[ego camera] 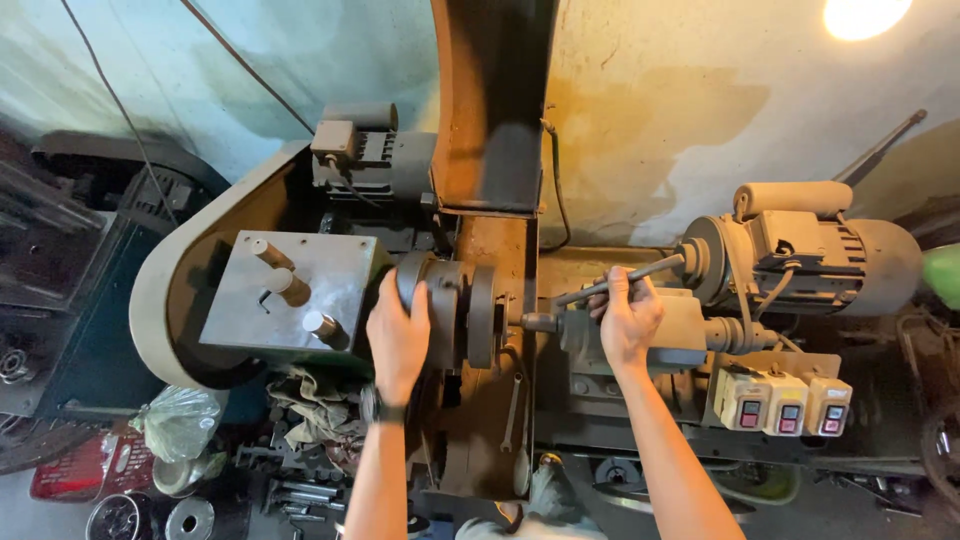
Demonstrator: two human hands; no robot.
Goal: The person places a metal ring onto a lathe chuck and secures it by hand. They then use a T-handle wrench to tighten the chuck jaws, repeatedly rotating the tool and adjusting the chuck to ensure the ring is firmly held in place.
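Note:
A small old lathe fills the middle of the head view. My left hand (398, 335) wraps around the round dark chuck (455, 308) on the spindle. My right hand (627, 318) grips a long metal lever handle (625, 280) that slants up to the right from the slide block (590, 335). A short cylindrical tool or workpiece (537, 322) sticks out between the chuck and the block.
A grey headstock cover (285, 290) with three stubby levers sits left of the chuck. An electric motor (810, 250) is at the right, with three switch boxes (785, 402) below it. A wrench (512, 410) hangs under the chuck. Rags, a plastic bag (178, 420) and metal parts lie lower left.

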